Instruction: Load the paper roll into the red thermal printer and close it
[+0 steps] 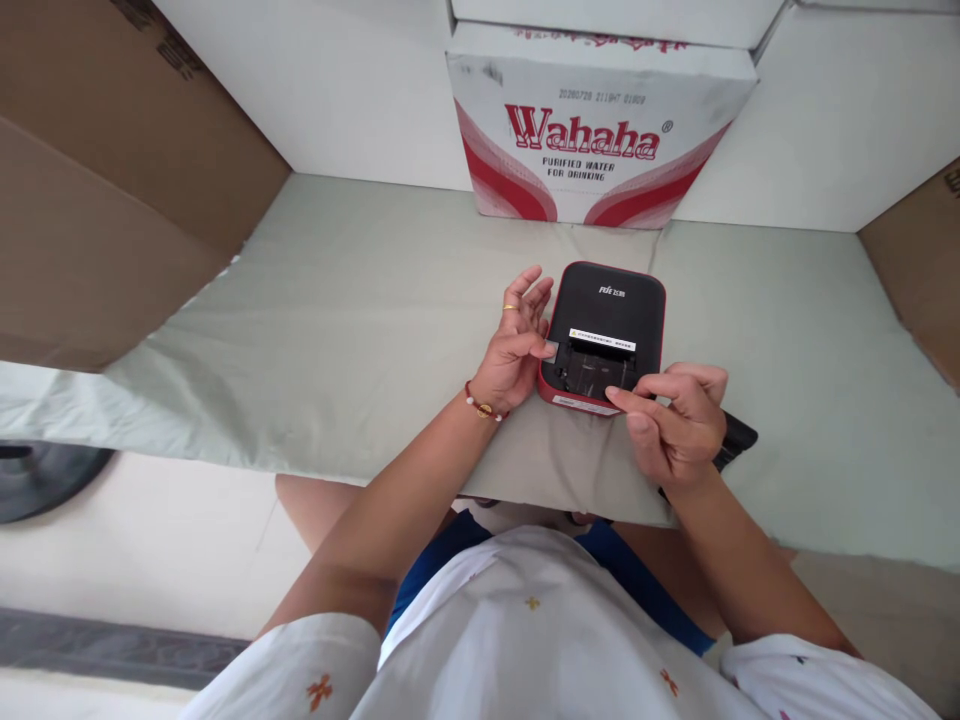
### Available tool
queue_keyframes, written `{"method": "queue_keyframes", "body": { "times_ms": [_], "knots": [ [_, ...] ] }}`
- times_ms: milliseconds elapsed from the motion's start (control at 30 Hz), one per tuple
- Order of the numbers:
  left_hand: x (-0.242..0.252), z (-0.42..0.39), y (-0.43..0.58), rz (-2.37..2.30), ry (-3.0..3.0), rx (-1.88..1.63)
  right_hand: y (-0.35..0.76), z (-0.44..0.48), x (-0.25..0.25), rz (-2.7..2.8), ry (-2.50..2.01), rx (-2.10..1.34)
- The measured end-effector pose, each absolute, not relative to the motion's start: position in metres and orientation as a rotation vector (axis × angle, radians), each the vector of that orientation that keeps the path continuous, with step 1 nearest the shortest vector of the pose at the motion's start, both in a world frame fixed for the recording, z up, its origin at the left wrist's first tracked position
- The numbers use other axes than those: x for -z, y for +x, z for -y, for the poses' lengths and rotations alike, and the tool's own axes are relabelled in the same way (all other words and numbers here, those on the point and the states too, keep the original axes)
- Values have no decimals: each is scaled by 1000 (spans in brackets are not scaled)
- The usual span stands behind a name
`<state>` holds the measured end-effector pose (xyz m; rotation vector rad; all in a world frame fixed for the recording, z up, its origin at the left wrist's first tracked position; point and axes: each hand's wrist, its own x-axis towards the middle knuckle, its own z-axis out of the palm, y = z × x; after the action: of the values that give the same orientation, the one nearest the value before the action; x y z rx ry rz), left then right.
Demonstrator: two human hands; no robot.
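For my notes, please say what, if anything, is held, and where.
The left hand steadies the black device by its left edge, thumb on top; the right hand touches its near end.

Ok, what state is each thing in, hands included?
Black oblong device with red sides: lying flat
Left bare hand: open, thumb on device's left edge
Right bare hand: index finger extended, other fingers bent
White-and-red cardboard carton: upright
Pale green cloth: spread, creased
Black object beside right hand: partly hidden, state unclear

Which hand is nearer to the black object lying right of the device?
Right. The right hand is close beside the black object, partly hiding it; the left hand is farther away, at the left side of the device.
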<state>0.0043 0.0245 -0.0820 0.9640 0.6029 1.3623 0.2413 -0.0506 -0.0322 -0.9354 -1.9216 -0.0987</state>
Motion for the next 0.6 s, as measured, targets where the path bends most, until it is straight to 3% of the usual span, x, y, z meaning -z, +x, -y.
{"method": "queue_keyframes", "body": {
  "times_ms": [300, 400, 500, 600],
  "knots": [
    [90, -31, 6, -646, 931, -1378, 237, 49, 27, 1919, -881, 188],
    [85, -25, 11, -624, 911, -1384, 234, 48, 4, 2011, -798, 44],
    [79, -19, 18, -595, 893, -1371, 231, 37, -27, 2099, -1028, -227],
    [76, -17, 21, -597, 862, -1381, 223, 15, -54, 2282, -1457, -223]
  ]
}}
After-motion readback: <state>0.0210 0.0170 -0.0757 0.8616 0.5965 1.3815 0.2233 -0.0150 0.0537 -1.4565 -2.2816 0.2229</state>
